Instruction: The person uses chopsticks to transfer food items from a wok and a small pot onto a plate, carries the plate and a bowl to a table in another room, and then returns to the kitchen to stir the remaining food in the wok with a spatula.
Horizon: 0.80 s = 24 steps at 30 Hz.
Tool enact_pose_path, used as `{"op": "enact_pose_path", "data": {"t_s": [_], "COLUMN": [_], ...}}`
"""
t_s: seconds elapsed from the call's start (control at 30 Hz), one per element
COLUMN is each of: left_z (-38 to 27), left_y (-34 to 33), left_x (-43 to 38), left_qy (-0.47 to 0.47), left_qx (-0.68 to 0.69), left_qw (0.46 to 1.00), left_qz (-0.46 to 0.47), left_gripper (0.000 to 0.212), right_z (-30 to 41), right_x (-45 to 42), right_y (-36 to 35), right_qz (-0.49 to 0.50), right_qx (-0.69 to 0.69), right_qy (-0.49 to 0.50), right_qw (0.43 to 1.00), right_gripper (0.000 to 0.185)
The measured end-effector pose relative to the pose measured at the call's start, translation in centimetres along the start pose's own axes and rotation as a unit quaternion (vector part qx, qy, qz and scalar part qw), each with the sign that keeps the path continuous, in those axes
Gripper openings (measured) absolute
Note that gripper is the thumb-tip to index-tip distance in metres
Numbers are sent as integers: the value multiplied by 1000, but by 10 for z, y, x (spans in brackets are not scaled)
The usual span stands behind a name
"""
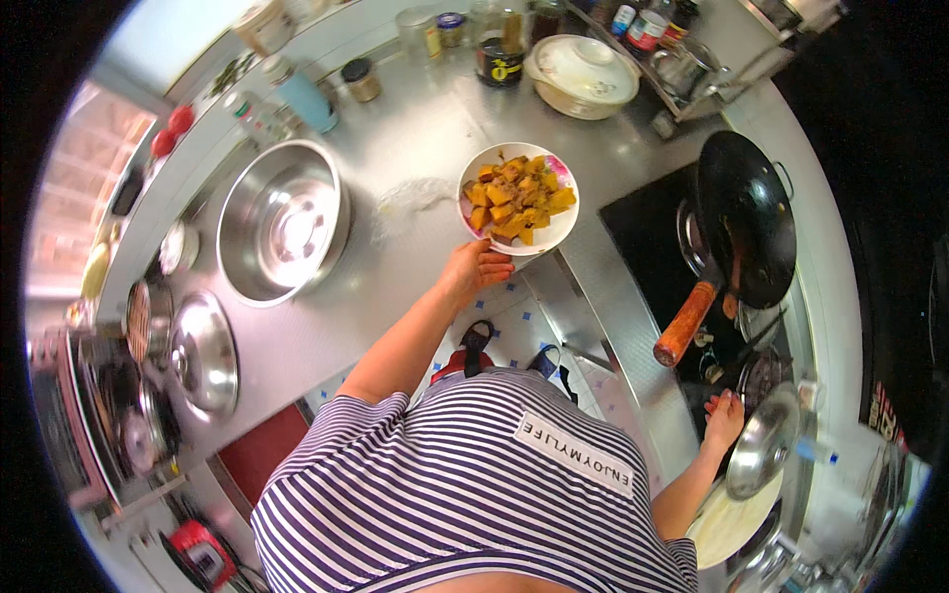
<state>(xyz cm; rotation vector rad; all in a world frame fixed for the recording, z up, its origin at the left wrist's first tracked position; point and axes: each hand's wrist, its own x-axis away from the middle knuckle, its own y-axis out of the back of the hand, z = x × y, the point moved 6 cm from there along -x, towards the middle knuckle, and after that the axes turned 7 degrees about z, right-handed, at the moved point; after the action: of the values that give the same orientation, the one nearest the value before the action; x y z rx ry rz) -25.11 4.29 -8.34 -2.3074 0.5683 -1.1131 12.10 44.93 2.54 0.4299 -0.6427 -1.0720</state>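
Observation:
My left hand (478,271) is at the near rim of a floral white plate (550,236), with its fingers under the edge; whether it bears the plate's weight cannot be told. Chunks of cooked pumpkin (515,194) lie on the plate, which is at the counter's inner corner. Over on the right, my right hand (725,421) is beside a steel lid (765,445) near the stove, its fingers partly curled; nothing plainly shows in it. A black wok (750,215) with a wooden handle (686,324) rests tilted over the black cooktop (641,215).
A large steel basin (285,222) and a steel lid (204,356) lie on the left counter. Behind the plate are a lidded casserole (586,78), jars and a blue bottle (308,100). A round cutting board (730,519) is at the lower right.

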Motion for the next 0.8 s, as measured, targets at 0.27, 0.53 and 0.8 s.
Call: {"op": "enact_pose_path", "data": {"t_s": [0.27, 0.53, 0.8], "left_z": [-22, -34, -42], "left_y": [7, -1, -52], "left_x": [-28, -38, -20], "left_qy": [-18, -7, -193], "left_qx": [-122, -104, -347], "left_qw": [992, 993, 909], "left_qz": [4, 61, 124], "left_gripper": [38, 33, 40], "right_z": [-15, -47, -122], "right_x": [113, 191, 273], "right_y": [-41, -17, 17], "right_qz": [-34, -111, -149], "right_qx": [-1, 69, 47], "right_qy": [24, -42, -69], "right_qw": [999, 990, 985], "right_gripper": [32, 33, 37]}}
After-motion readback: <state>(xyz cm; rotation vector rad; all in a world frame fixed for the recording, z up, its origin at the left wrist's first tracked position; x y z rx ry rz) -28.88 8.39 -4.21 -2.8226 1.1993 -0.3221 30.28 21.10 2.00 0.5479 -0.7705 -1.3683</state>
